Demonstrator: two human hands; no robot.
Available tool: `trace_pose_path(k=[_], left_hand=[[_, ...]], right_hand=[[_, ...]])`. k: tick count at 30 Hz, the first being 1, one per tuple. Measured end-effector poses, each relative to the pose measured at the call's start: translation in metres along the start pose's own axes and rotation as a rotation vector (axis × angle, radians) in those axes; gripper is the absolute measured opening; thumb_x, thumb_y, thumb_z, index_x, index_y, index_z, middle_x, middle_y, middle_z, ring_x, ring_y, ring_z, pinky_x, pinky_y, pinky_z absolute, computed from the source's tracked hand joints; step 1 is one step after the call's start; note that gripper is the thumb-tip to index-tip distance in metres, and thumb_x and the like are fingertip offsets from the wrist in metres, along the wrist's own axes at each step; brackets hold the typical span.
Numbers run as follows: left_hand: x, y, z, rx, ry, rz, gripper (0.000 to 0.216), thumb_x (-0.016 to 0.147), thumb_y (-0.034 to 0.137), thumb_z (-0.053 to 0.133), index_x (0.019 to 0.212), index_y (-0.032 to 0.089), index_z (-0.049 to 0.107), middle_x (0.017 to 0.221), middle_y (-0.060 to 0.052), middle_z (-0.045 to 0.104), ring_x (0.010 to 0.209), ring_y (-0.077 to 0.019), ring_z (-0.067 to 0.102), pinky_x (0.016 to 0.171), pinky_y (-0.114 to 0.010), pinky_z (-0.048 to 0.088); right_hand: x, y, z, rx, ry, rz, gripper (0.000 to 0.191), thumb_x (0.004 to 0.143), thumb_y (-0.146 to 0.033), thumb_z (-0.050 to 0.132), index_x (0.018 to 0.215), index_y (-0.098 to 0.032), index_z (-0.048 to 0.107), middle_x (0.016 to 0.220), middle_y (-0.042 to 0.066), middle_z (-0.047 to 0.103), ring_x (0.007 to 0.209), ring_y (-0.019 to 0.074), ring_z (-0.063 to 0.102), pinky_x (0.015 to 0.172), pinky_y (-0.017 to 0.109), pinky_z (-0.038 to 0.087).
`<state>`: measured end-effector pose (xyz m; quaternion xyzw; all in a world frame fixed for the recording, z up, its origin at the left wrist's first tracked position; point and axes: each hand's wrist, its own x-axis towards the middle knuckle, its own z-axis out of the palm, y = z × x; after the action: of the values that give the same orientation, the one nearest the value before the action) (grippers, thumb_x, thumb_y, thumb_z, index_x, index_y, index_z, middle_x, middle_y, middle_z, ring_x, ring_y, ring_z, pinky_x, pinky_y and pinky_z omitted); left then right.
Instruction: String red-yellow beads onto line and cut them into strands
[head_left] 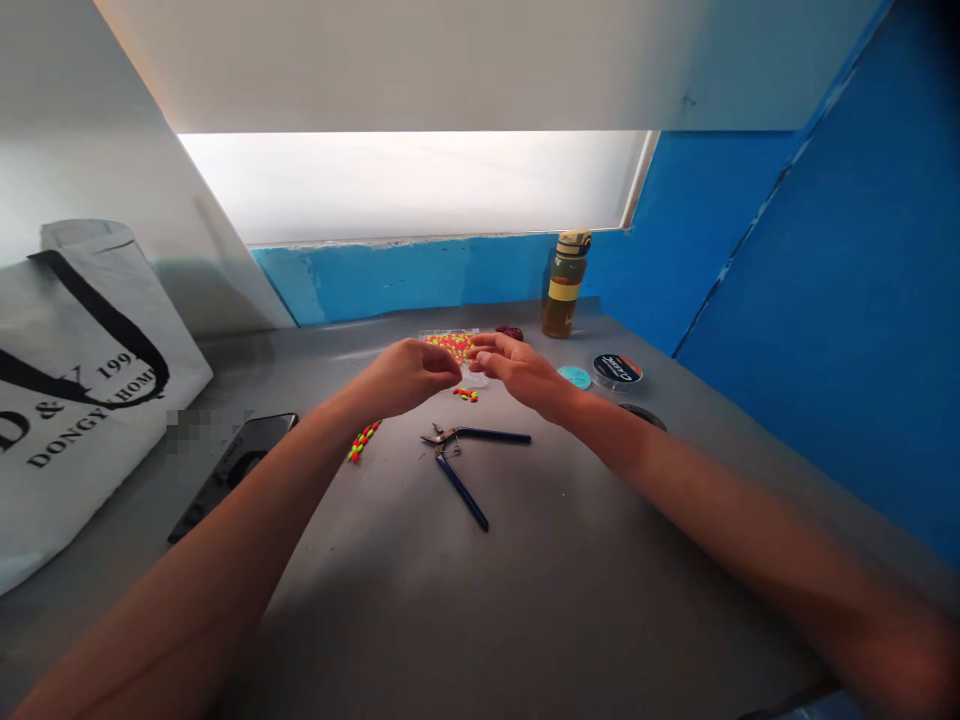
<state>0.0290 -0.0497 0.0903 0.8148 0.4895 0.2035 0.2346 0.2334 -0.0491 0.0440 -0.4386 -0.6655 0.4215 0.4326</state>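
My left hand (pixel 411 378) is over the middle of the table, thumb and fingers pinched together; whatever they hold is too small to make out. Facing it, my right hand (pixel 521 372) has its fingers stretched out and slightly apart, and nothing shows in them. Behind both hands lies a clear bag of red and yellow-green beads (pixel 448 346). A few loose beads (pixel 466 395) rest just below the hands. Near my left wrist is a row of similar beads (pixel 363 442). Closer to me, blue-handled pliers (pixel 448 440) lie with handles spread.
A drink bottle (pixel 564 290) stands at the back right. Nearby are a round black-labelled spool (pixel 617 370), a light-blue disc (pixel 575 377) and a dark red item (pixel 510 333). On the left are a phone (pixel 251 450) and a white tote bag (pixel 82 400).
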Motion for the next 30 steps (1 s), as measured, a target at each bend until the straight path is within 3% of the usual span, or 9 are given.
trace_pose_path(k=[2,5,7,10,12,19,26,30], left_hand=[[-0.001,0.002,0.001,0.035,0.001,0.049,0.028,0.083,0.043,0.06,0.09,0.024,0.079,0.093,-0.004,0.075,0.077,-0.0204,0.065,0.068,-0.031,0.045],[-0.001,0.004,0.003,0.128,-0.002,0.198,0.027,0.086,0.042,0.059,0.087,0.024,0.079,0.094,-0.004,0.075,0.08,-0.0198,0.064,0.073,-0.031,0.045],[0.0,0.003,0.004,0.19,0.016,0.275,0.027,0.088,0.041,0.057,0.086,0.024,0.079,0.093,-0.005,0.074,0.079,-0.0191,0.063,0.073,-0.031,0.043],[0.001,0.0,0.006,0.224,0.048,0.291,0.026,0.089,0.041,0.058,0.089,0.025,0.078,0.093,-0.005,0.072,0.079,-0.0185,0.061,0.073,-0.031,0.043],[0.001,-0.001,0.006,0.218,0.047,0.278,0.026,0.089,0.042,0.058,0.091,0.025,0.078,0.094,-0.005,0.072,0.079,-0.0185,0.061,0.073,-0.031,0.043],[0.005,-0.011,0.009,0.279,0.057,0.329,0.027,0.09,0.045,0.059,0.091,0.026,0.079,0.098,-0.006,0.07,0.087,-0.0203,0.061,0.082,-0.033,0.042],[0.005,-0.018,0.015,0.434,0.038,0.419,0.022,0.092,0.038,0.059,0.085,0.028,0.078,0.111,-0.004,0.07,0.11,-0.024,0.056,0.106,-0.043,0.029],[0.001,-0.005,0.018,0.472,0.219,0.419,0.018,0.092,0.031,0.059,0.099,0.027,0.075,0.121,-0.006,0.067,0.114,-0.0259,0.055,0.107,-0.046,0.028]], right_hand=[[-0.001,-0.003,0.005,0.137,-0.034,0.032,0.038,0.097,-0.036,0.05,0.132,-0.021,0.053,0.124,0.01,0.065,0.105,0.0191,0.064,0.089,0.032,0.051],[-0.005,-0.005,0.011,0.251,-0.192,0.116,0.029,0.101,-0.04,0.043,0.116,-0.02,0.056,0.107,0.009,0.067,0.079,0.016,0.065,0.07,0.03,0.054],[-0.007,-0.003,0.014,0.269,-0.272,0.187,0.028,0.102,-0.042,0.041,0.095,-0.019,0.055,0.083,0.004,0.062,0.056,0.0112,0.052,0.052,0.024,0.045],[-0.008,0.001,0.015,0.289,-0.283,0.237,0.033,0.101,-0.043,0.044,0.077,-0.02,0.045,0.064,-0.004,0.042,0.046,0.0078,0.029,0.041,0.022,0.024],[-0.008,0.003,0.014,0.25,-0.254,0.214,0.035,0.099,-0.045,0.05,0.075,-0.02,0.045,0.063,-0.005,0.037,0.047,0.0078,0.025,0.041,0.023,0.019],[-0.007,0.002,0.008,-0.028,-0.249,0.131,0.036,0.097,-0.049,0.051,0.077,-0.019,0.054,0.064,-0.005,0.039,0.052,0.0095,0.027,0.046,0.025,0.021],[-0.005,0.007,0.009,-0.462,-0.285,-0.062,0.027,0.095,-0.033,0.05,0.082,-0.019,0.069,0.072,0.0,0.06,0.066,0.0137,0.049,0.061,0.027,0.033],[-0.005,0.013,0.009,-0.69,-0.013,-0.023,0.026,0.091,-0.029,0.052,0.07,-0.019,0.063,0.065,0.003,0.06,0.059,0.015,0.046,0.056,0.031,0.027]])
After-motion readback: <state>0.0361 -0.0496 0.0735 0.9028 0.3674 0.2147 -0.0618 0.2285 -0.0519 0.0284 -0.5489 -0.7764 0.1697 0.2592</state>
